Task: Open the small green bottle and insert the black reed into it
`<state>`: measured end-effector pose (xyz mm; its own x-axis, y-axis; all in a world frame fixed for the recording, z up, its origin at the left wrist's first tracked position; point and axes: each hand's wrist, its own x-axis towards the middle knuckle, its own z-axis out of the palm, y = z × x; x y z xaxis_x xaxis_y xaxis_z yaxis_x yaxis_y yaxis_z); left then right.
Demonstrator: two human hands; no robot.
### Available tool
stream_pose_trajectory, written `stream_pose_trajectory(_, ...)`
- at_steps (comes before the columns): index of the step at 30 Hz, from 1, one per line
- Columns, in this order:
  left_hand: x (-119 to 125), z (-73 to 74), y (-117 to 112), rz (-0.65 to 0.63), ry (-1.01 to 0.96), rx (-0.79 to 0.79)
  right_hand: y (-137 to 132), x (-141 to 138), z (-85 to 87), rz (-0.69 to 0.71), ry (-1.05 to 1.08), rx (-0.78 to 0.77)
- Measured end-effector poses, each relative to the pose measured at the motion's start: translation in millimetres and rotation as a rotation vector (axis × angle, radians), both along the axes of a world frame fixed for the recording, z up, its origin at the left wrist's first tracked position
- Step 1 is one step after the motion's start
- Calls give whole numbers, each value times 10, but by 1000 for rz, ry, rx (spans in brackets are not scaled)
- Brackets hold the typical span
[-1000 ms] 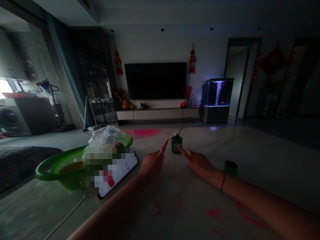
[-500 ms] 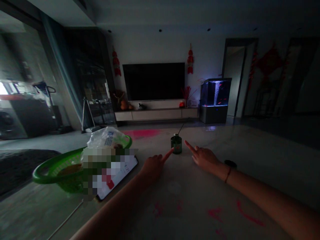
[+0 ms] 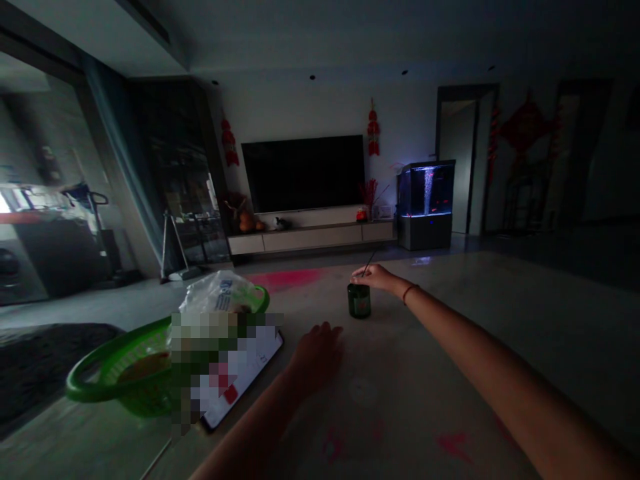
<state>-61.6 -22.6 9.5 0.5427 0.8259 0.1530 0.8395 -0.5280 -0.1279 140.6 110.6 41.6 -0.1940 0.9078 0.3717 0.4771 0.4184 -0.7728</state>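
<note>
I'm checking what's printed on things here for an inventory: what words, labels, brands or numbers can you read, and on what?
Nothing can be read for certain.
Plastic bag in the green basket: blue print, too blurred to read.
Phone or tablet: screen pixelated, unreadable.
Green jar: small reddish label, too small and dark to read.

"Green where?"
"Bright green on the plastic basket (image 3: pixel 125 373), darker green on the glass jar (image 3: pixel 359 301) — pink smears (image 3: pixel 453 445) lower right."
"And up the wall?"
"Deep red hanging knots (image 3: pixel 373 130) — upper middle."
</note>
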Motion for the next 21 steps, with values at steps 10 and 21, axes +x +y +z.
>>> stream_pose_trajectory(10, 7, -33, 7, 37, -5, -13, 72, 40, 18, 113, 41, 1)
stream_pose_trajectory(21, 7, -48, 24, 19, 65, 25, 122, 109, 151, 148, 55, 10)
